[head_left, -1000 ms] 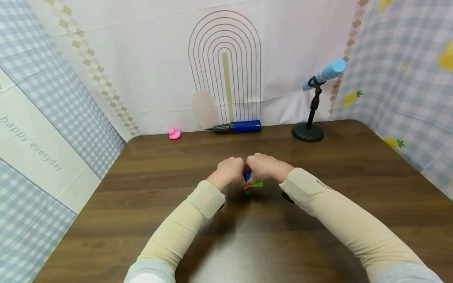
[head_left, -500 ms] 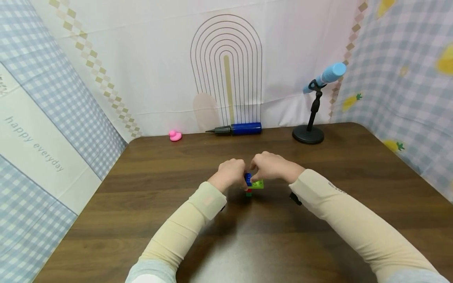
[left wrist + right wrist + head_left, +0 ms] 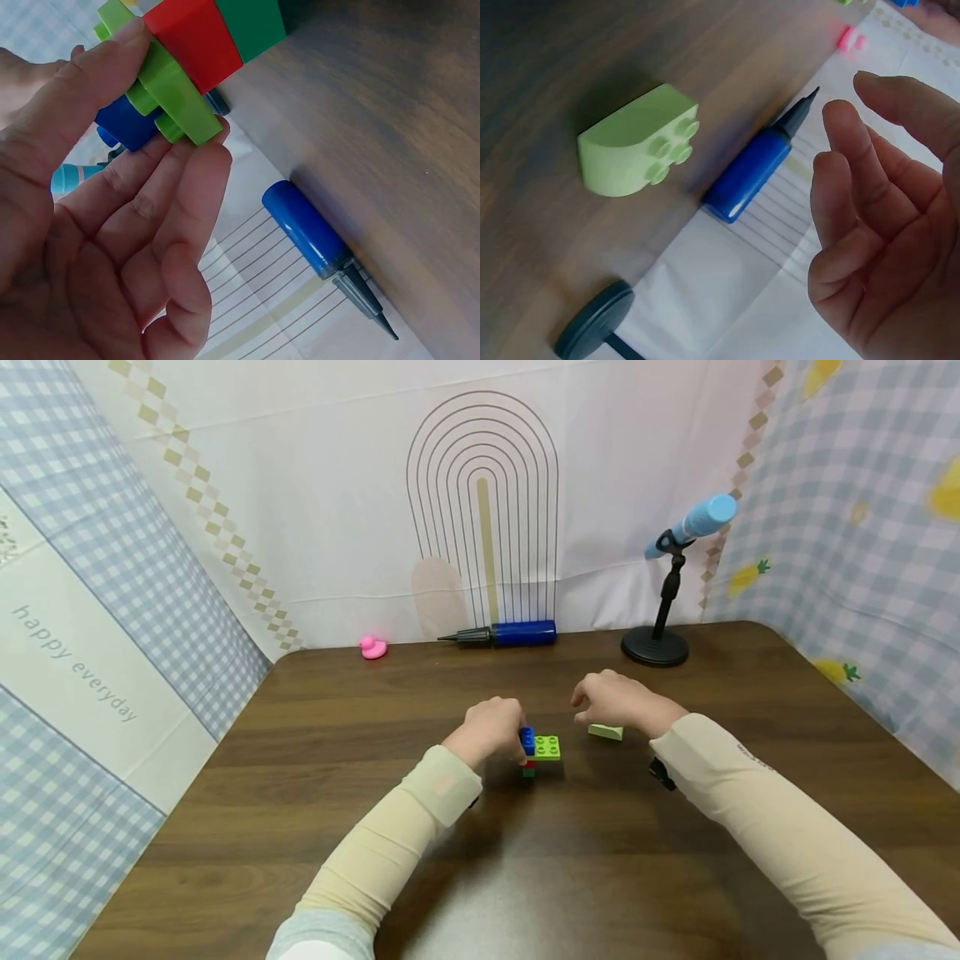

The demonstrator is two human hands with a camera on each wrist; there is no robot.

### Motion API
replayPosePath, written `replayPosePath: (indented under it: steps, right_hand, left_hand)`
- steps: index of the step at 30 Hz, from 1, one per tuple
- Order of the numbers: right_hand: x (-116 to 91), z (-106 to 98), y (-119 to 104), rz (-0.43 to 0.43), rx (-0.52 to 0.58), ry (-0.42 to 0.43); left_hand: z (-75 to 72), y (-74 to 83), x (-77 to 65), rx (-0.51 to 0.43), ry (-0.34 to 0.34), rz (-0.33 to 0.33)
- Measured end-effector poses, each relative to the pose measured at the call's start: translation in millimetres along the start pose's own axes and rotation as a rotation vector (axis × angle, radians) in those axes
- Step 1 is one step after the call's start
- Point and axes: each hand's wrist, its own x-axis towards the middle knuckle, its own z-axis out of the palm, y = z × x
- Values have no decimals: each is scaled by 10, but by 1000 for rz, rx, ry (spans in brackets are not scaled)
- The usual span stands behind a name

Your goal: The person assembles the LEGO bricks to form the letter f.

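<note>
A small stack of building bricks is in my left hand point(image 3: 489, 731), thumb on one side and fingertips on the other of its lime-green plate point(image 3: 166, 81). A blue brick point(image 3: 527, 741) sits on the studded side of that plate. On the other side are a red brick point(image 3: 196, 41) and a dark green brick point(image 3: 253, 26). Off to the right, my right hand point(image 3: 621, 700) holds nothing, its fingers loosely bent and apart from the thumb. Just below it lies a pale green curved brick point(image 3: 634, 146) with several studs, on the table.
Along the back edge of the wooden table point(image 3: 375, 710) lie a pink toy duck point(image 3: 372, 647) and a blue hand pump point(image 3: 523, 633). A black stand point(image 3: 655, 645) carrying a light blue cylinder point(image 3: 708, 516) stands at the back right. Patterned cloth hangs behind.
My right hand has left the brick stack and moved right, over the pale green brick, which has come into view. My left hand stays in place with the stack.
</note>
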Motion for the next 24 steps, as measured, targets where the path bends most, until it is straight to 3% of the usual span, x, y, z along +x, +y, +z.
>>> replayPosePath:
  steps: [9, 24]
  right_hand:
    - [-20, 54, 137, 8, 4, 12]
    - [31, 199, 427, 113, -80, 24]
  left_hand:
    - [4, 5, 1, 0, -1, -5]
    - [4, 10, 4, -7, -12, -21]
